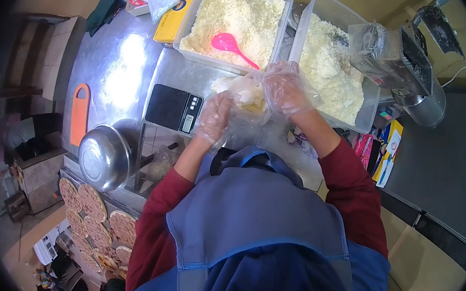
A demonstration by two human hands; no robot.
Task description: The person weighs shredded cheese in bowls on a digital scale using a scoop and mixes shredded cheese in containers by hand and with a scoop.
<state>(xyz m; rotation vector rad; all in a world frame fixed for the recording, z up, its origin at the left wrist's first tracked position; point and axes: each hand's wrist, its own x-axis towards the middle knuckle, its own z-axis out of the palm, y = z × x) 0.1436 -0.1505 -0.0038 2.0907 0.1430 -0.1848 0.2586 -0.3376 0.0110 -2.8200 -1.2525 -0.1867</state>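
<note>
My left hand (213, 116) and my right hand (288, 87) both wear loose clear plastic gloves. Between them is a clear plastic bag (248, 94) with some pale, crumbly food inside, and the fingers of each hand are closed on its edges. Just beyond the hands stands a clear plastic tub (177, 41) heaped with grated white cheese (237, 16). A pink spoon (226, 42) lies on that cheese, its handle pointing toward my right hand. To the left of my left hand sits a black digital scale (170, 106); its display is too small to read.
A second tub (372, 107) of grated cheese stands at right, beside a metal machine (414, 72). On the left are an upturned steel bowl (102, 158), an orange board (80, 115) and several topped pizza bases (92, 201). A yellow box (181, 10) is behind the scale.
</note>
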